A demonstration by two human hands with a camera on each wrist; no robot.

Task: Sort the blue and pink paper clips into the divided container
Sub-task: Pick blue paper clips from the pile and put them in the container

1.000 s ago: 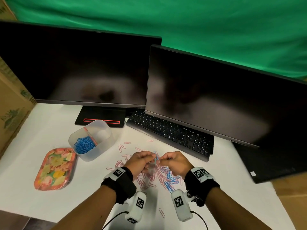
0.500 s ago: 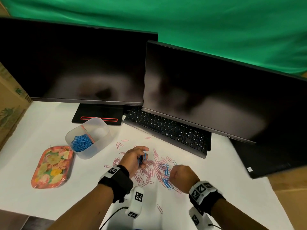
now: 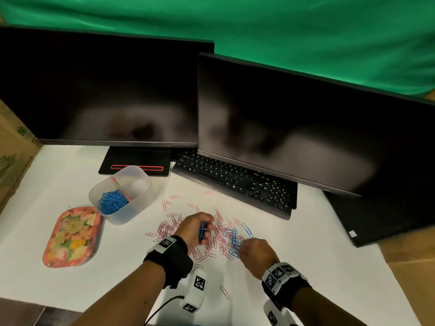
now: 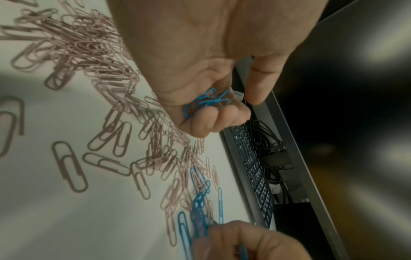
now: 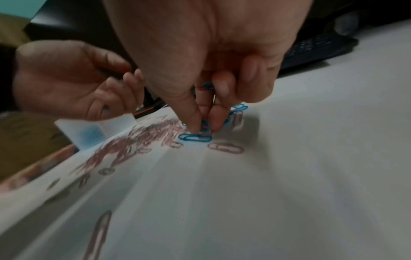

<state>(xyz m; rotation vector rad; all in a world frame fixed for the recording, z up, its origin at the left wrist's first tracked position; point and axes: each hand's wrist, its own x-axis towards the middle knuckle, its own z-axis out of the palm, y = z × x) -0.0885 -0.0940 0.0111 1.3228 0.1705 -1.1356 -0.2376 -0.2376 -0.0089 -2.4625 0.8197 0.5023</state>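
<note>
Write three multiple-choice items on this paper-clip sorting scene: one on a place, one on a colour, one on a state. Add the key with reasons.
1. The divided container stands where?
A. on the keyboard
B. beside the floral tray
C. behind the monitors

2. What colour are the clips in the left hand?
A. blue
B. pink
C. green

3. What is the right hand doing?
A. lying flat
B. typing
C. pinching a blue clip above the table

Key: 1 B, the head view shows the two side by side. 2 A, a blue bundle shows in its curled fingers. 3 C, the right wrist view shows the pinch.
</note>
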